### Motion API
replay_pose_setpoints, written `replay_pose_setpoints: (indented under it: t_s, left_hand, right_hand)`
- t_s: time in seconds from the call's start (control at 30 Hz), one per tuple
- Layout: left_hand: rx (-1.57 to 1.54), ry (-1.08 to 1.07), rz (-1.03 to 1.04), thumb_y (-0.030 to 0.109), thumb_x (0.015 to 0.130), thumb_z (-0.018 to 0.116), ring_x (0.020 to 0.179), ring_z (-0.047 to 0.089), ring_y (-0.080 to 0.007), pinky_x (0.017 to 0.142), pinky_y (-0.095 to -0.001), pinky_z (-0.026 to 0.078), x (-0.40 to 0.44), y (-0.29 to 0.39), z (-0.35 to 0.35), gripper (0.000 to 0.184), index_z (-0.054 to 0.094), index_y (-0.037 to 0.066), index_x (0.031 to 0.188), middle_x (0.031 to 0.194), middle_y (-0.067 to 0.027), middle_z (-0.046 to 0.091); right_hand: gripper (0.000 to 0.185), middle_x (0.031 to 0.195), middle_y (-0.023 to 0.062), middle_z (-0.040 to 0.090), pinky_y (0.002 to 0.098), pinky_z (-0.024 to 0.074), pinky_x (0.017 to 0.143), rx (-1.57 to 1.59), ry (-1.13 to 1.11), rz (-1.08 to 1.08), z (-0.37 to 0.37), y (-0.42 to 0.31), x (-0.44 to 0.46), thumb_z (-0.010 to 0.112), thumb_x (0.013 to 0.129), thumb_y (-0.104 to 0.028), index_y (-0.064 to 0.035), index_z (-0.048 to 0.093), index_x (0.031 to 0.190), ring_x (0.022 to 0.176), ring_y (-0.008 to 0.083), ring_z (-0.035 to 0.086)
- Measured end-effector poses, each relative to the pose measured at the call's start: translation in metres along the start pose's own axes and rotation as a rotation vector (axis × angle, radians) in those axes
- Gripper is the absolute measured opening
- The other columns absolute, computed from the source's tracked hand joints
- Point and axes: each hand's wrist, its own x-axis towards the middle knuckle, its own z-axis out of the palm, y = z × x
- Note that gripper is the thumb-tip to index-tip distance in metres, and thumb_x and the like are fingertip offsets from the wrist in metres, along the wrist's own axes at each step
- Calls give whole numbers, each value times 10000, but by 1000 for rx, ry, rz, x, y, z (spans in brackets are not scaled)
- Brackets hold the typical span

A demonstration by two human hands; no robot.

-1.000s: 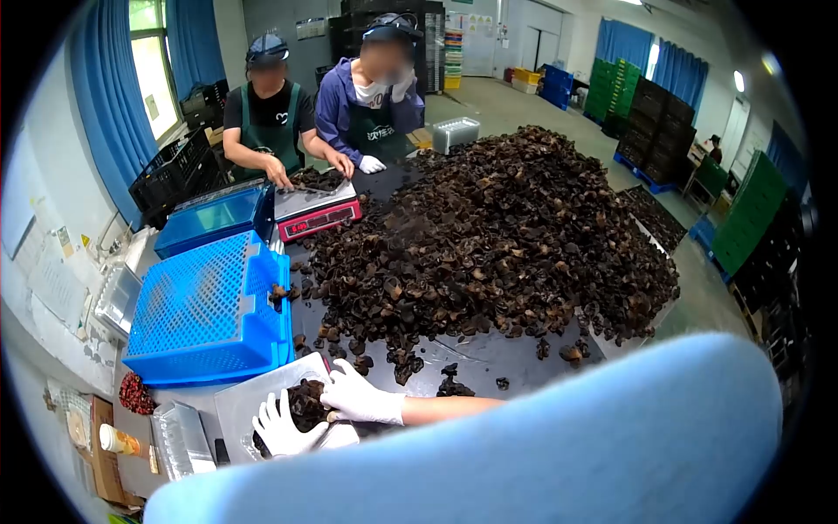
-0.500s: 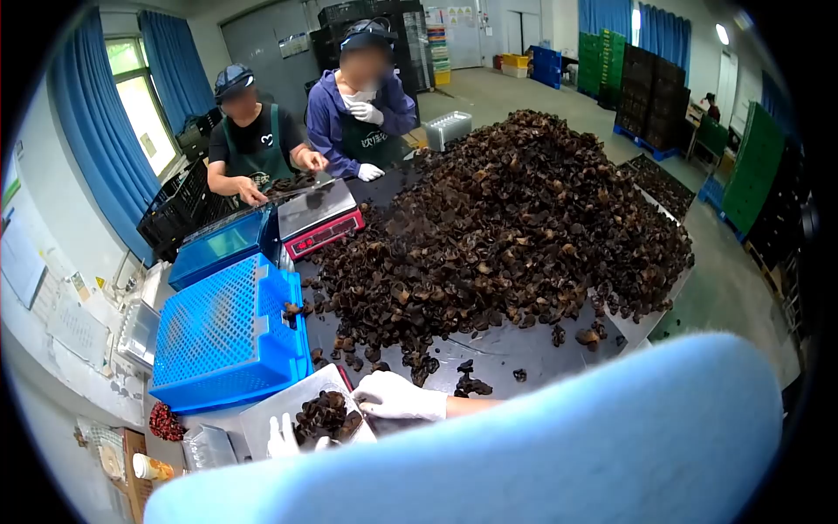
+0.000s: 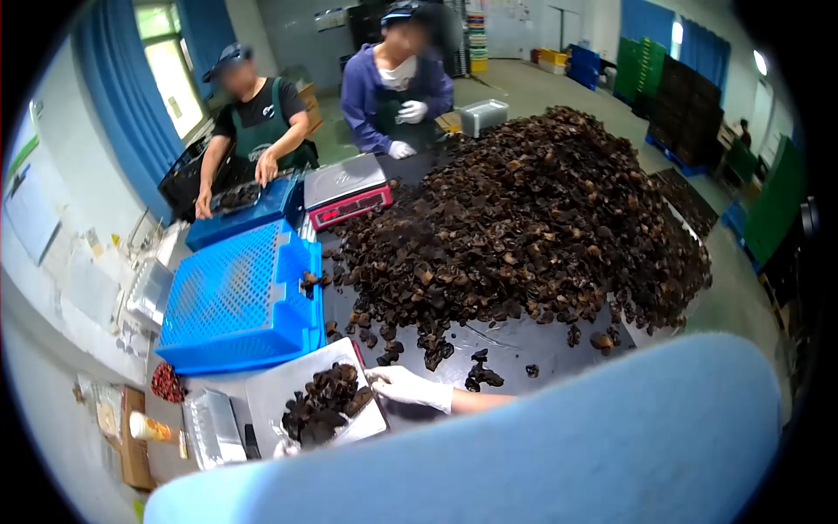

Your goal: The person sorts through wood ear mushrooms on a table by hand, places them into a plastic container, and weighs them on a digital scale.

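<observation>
Dark wood ear mushrooms (image 3: 325,409) lie heaped in what looks like a clear plastic tray. Under them is the pale plate of a weighing scale (image 3: 258,389) at the near edge of the table. My right hand (image 3: 408,387), in a white glove, is at the right side of this scale, fingers stretched toward its edge; nothing shows in its grasp. Only a small gloved part of my left hand (image 3: 286,448) shows at the lower left of the mushrooms. The blue foreground shape hides the rest, so its grip cannot be made out.
A big mushroom pile (image 3: 532,218) covers much of the dark table (image 3: 506,341). Left stand an upturned blue crate (image 3: 223,301), a red scale (image 3: 349,188) and clear trays (image 3: 212,428). Across the table, one person (image 3: 253,122) handles a filled tray; another (image 3: 393,96) wears white gloves.
My right hand has shifted from beside the mushrooms to the scale's right edge, fingers straighter. My left hand is now mostly hidden. The left co-worker's tray is now over the blue box; the view has tilted.
</observation>
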Motion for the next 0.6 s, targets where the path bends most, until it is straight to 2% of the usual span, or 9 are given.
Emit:
replay_pose_setpoints:
  t_s: [0.03,0.07,0.17,0.2,0.27,0.3,0.43,0.53,0.6]
  left_hand:
    - [-89,18,-40,70,937,522,559,511,-105,486,-274,414,-1,-5,-7,274,567,17,1202,829,-35,591]
    - [-169,34,-74,53,945,514,538,509,-97,468,-265,413,0,-7,-13,261,569,14,1197,813,-30,592]
    - [-330,73,-111,1,968,490,474,502,-71,413,-235,409,21,-1,-23,229,576,7,1180,764,-16,594]
    - [-295,95,-183,29,954,530,508,532,-92,457,-248,448,31,16,-27,252,572,11,1202,797,-28,604]
    - [-411,163,-194,46,954,565,547,558,-99,469,-241,473,57,10,-27,291,556,6,1242,838,-43,606]
    - [-362,162,-179,96,974,565,554,548,-100,487,-237,476,69,17,-30,294,537,2,1252,852,-41,586]
    - [-470,219,-139,76,963,559,554,554,-108,476,-241,476,125,9,-38,314,530,5,1268,849,-52,590]
    - [-442,290,-137,54,954,554,545,558,-111,449,-240,474,162,0,-42,268,574,33,1221,912,-76,624]
    - [-378,297,-40,51,953,553,532,560,-120,441,-248,479,195,-30,-46,253,586,35,1204,950,-98,642]
  right_hand:
    - [229,748,48,597,297,483,642,13,-46,126,-5,-8,2,539,919,-157,-16,607,1086,697,102,561]
    - [229,748,48,597,297,483,642,5,-96,146,-7,-11,6,539,919,-157,-16,607,1086,697,102,561]
    - [298,788,14,625,268,488,659,-21,-21,109,-8,-20,24,521,957,-158,-11,614,1199,720,84,561]
    - [310,809,9,636,268,486,665,-94,-11,84,-9,-26,36,516,965,-158,-9,612,1218,726,83,555]
    - [334,833,0,643,273,477,671,10,34,29,-3,-34,62,510,971,-154,-21,604,1263,738,84,542]
    - [350,821,-5,624,258,469,673,-145,25,-68,-7,-53,73,517,973,-160,-29,596,1289,735,72,532]
    - [415,761,-3,585,234,458,648,-32,44,-71,-4,-62,136,557,948,-177,19,558,1314,687,61,513]
    - [442,847,17,638,227,474,650,-50,10,-98,-1,-64,182,573,950,-178,42,546,1331,732,72,563]
    - [447,879,46,663,238,492,644,-30,7,-122,5,-52,215,588,943,-203,49,554,1311,732,89,590]
